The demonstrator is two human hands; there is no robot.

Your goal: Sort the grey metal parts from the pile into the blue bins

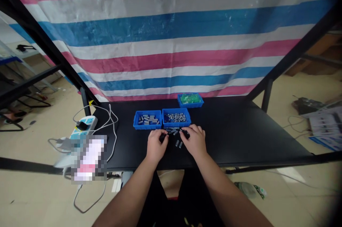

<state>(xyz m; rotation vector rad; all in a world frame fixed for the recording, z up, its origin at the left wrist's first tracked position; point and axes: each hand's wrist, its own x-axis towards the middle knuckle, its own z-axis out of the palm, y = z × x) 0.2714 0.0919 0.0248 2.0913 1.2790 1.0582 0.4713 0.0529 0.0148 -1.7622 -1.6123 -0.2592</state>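
My left hand (156,145) is closed, with the thumb and index finger bent together just in front of the blue bins. What it holds, if anything, is too small to make out. To its right, my right hand (196,141) is also closed, its fingertips at a group of small grey metal cylinders (175,132) on the black table. Whether a piece sits between those fingertips I cannot make out. Two loose metal cylinders (179,144) lie between the hands, nearer to me.
A blue bin (134,123) on the left holds grey cylinders. Beside it, another blue bin (176,124) contains small shiny metal parts. Green items fill a third bin (191,105) behind. A power strip (88,125), white cables (115,138) and a blurred-out phone-like screen (91,157) lie left.
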